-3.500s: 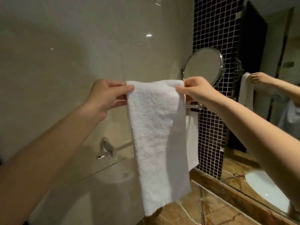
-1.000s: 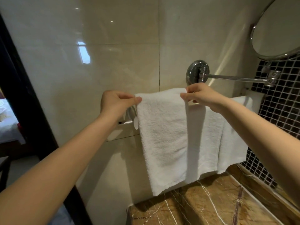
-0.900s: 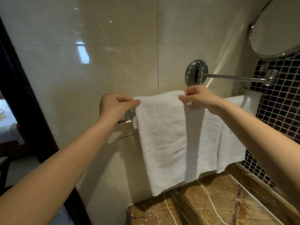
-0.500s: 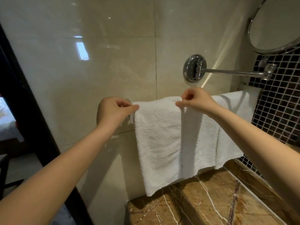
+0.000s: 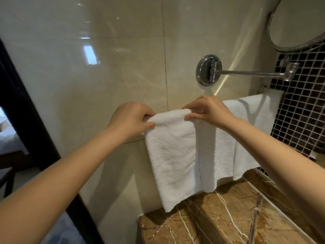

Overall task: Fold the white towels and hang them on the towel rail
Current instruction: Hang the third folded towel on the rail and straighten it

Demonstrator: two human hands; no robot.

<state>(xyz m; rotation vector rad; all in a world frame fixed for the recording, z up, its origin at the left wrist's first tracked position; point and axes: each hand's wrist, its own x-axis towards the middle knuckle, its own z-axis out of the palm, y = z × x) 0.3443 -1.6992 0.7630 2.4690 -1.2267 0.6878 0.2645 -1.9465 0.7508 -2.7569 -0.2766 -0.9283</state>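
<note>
A folded white towel (image 5: 173,155) hangs down over the towel rail, which is hidden under the cloth and my hands. My left hand (image 5: 131,118) pinches the towel's top left corner between thumb and fingers. My right hand (image 5: 207,110) pinches its top right corner. Two more white towels hang to the right on the same rail: a middle towel (image 5: 216,152) partly overlapped by the front one, and a far towel (image 5: 253,120) by the mosaic wall.
A chrome wall mount (image 5: 208,69) with its arm carries a round mirror (image 5: 299,22) above the towels. Dark mosaic tiles (image 5: 302,106) cover the right wall. A brown marble counter (image 5: 219,221) lies below. A black door frame (image 5: 26,120) stands at left.
Both hands have lowered the towel's top fold down over the rail and drawn closer together. The rail's left bracket is now hidden behind my left hand.
</note>
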